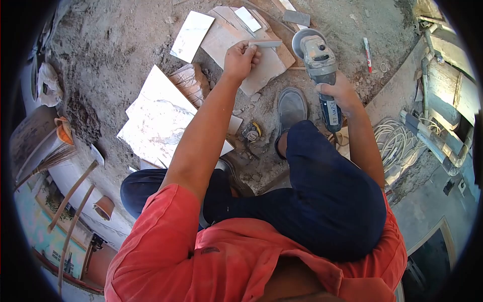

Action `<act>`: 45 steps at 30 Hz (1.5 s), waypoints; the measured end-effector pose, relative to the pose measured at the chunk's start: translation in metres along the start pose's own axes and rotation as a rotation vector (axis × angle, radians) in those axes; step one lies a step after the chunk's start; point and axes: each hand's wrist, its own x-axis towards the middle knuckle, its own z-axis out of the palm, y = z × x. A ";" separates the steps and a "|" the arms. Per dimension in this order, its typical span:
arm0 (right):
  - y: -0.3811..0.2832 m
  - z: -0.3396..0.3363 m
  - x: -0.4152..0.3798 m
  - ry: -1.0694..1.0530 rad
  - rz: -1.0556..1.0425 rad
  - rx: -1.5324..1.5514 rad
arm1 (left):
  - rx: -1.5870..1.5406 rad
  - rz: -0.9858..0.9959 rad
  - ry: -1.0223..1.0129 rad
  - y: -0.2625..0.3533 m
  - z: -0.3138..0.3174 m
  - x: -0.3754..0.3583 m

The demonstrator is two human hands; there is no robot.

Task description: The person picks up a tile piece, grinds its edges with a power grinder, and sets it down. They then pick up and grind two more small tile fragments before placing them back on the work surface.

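Note:
My left hand point(240, 61) pinches one end of a narrow tile strip point(267, 44), held over a broad stone slab point(261, 70) on the ground. My right hand point(342, 93) is wrapped round the body of an angle grinder point(322, 63). The grinder's disc point(303, 42) lies just right of the slab, apart from the strip. Whether the disc is spinning cannot be made out. A white tile piece point(192, 36) rests at the slab's left, and a smaller one point(248, 19) lies on its top part.
Large white marbled tiles point(158, 121) lie left of my left forearm. A tape measure point(252, 131) is near my shoe point(292, 108). A red and white marker point(368, 55) lies at the right, above a coiled cable point(397, 146) and pipes. Long wooden handles stand at the lower left.

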 end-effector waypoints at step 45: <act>-0.037 0.045 0.036 -0.241 0.066 -0.169 | 0.552 0.637 0.317 -0.031 0.002 0.001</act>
